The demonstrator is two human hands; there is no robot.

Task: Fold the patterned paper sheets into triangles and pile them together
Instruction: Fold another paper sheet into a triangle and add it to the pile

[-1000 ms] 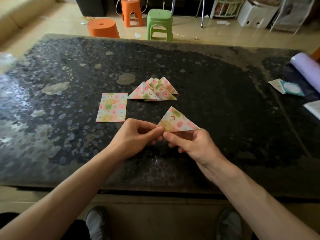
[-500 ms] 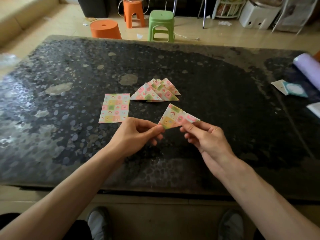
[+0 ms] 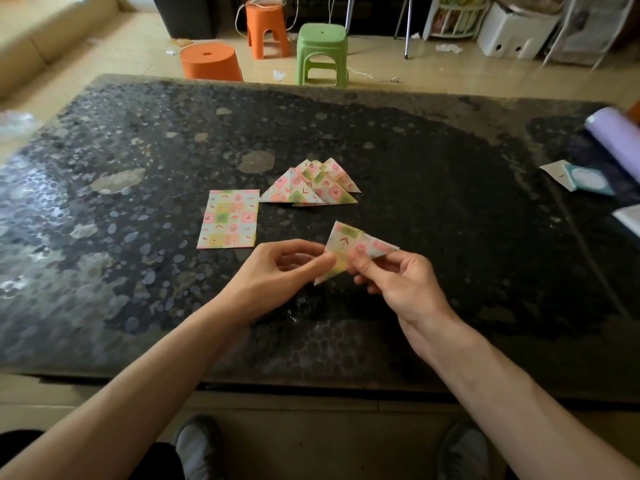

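Fingers of left hand and right hand pinch triangle between them.

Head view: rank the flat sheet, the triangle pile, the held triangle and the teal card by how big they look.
1. flat sheet and triangle pile: near alike, not ranked.
2. held triangle, partly covered by left hand and right hand.
3. teal card.

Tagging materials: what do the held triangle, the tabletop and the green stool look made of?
The folded triangle: thin printed paper, matte; sharp creases hold. The table: dark pebble-patterned top, glossy, with pale glare; stone or glass, cannot tell. The green stool: moulded plastic, smooth, one even colour.
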